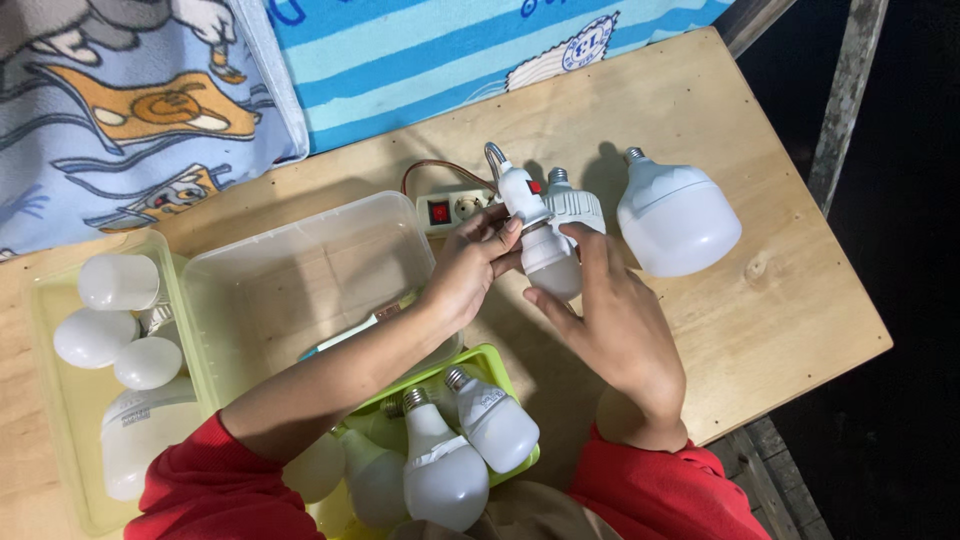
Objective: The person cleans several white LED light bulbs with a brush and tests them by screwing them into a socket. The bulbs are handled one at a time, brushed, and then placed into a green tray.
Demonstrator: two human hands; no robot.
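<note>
Both my hands meet over the middle of a wooden table (780, 320). My left hand (468, 268) pinches the white lamp socket (520, 190), which has a curved metal hook at its top. My right hand (610, 315) wraps around a white bulb (552, 262) that sits in that socket. A second white bulb with a ribbed neck (575, 203) lies just behind them. A large white bulb (680, 222) lies on its side to the right, untouched.
A white power strip with a red switch (452, 210) lies behind my left hand. A clear plastic lid (290, 280) covers a tray. A green tray (65, 400) at the left holds several bulbs. Another green tray (495, 360) near me holds more.
</note>
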